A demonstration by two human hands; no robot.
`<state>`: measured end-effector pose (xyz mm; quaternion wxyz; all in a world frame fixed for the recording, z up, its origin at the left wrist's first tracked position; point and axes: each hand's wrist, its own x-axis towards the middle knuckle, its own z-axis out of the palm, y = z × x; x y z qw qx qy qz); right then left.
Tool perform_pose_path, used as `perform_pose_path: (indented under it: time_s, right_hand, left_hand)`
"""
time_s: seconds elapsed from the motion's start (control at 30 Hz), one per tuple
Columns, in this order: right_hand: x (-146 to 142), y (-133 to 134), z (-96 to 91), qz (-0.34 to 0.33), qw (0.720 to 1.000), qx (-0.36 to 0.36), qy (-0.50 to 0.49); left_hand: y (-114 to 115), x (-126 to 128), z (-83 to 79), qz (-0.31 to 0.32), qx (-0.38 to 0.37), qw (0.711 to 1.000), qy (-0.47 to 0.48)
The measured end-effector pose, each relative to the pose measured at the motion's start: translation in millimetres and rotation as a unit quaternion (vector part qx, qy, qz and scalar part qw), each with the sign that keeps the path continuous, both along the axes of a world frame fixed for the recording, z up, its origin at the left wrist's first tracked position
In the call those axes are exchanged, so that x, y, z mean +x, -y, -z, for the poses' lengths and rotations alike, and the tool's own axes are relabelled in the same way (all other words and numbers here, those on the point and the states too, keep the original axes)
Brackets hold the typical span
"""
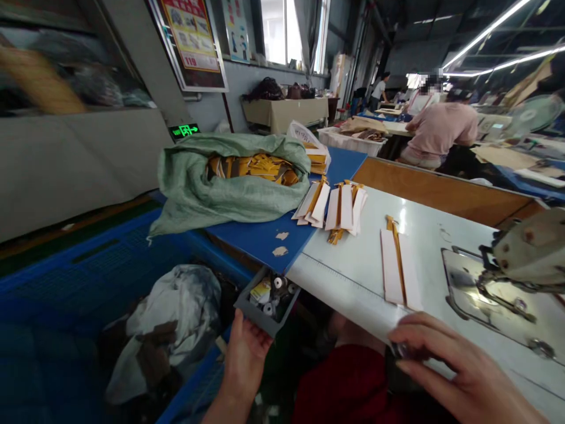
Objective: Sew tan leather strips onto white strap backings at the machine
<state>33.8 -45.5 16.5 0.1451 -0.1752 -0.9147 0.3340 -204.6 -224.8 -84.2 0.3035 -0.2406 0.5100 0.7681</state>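
A small grey drawer point(260, 321) is pulled out below the table edge, with spools point(278, 283) and a small yellow-and-white box point(260, 291) inside. My left hand point(247, 347) grips the drawer's front, thumb at the rim and fingers curled underneath. Over the front edge of the sewing table, my right hand point(435, 353) pinches a small shiny metal bobbin point(401, 350) between thumb and fingers; its details are blurred. Just beyond that hand, a pair of white strips with a yellow strap point(401, 265) lies on the white tabletop point(348, 265).
At right stands a sewing machine point(525, 253). Bundles of white-and-yellow strips point(346, 206) lie farther back, beside a green sack point(233, 197) of yellow pieces. A blue crate point(194, 386) holding cloth is at lower left. A person in pink point(445, 129) sits beyond.
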Motion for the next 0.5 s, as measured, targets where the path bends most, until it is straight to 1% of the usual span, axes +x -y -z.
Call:
perform_pose_path:
  time_s: [0.1,0.2,0.33,0.5]
  right_hand:
    - [-55,21,-4.4,-0.074,0.995,-0.062,-0.030]
    - [-92,34,3.0,-0.110,0.987,-0.109,-0.038]
    - [-117,39,19.8,-0.116,0.984,-0.127,-0.039]
    - [-135,39,38.8,-0.093,0.983,-0.159,-0.028]
  left_hand:
    - [2,2,1.7,0.000,0.006,1.000,0.005]
    - [4,3,4.0,-0.006,0.004,1.000,0.004]
    - [12,7,7.0,-0.020,-0.012,1.000,0.001]
    - [18,8,11.7,-0.002,-0.025,1.000,0.010]
